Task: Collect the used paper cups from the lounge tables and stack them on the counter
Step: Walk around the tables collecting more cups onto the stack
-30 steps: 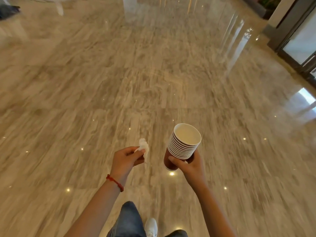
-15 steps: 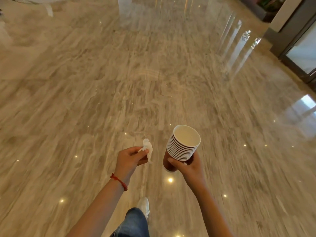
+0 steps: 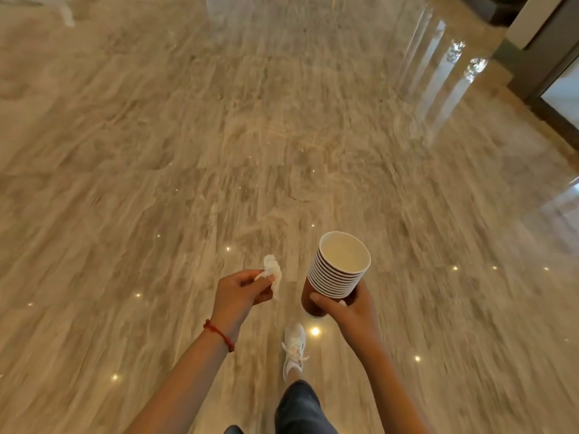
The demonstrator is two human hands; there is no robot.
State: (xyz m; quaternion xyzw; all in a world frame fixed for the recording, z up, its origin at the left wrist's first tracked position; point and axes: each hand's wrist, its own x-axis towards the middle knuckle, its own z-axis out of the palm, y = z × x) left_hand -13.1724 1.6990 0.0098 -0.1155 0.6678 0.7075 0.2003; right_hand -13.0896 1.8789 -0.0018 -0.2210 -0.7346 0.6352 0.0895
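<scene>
Right hand: curled round the lower part of the stack of paper cups, thumb across the near side, fingers wrapped behind.
Stack of paper cups: nested, about ten white rims showing one above another, brown wall on the lowest cup; tilted slightly away and to the right, mouth up, top cup looks empty inside; carried in the air above the floor, not resting on any surface.
Left hand: fingers bent, thumb and fingertips pinching a crumpled white tissue; the tissue sticks up and hangs down past the fingertips.
Gap between hands: tissue and cup stack near each other, apart, not touching.
Left wrist: red string bracelet around it.
Below the hands: white sneaker on the floor, stepped forward, under the cup stack; leg in dark jeans at the bottom edge.
Floor: polished beige marble with streaked veining, small bright ceiling-light reflections scattered over it, motion blur toward the edges.
Top right corner: dark door frame with a glass panel.
Top left corner: white furniture leg, blurred.
</scene>
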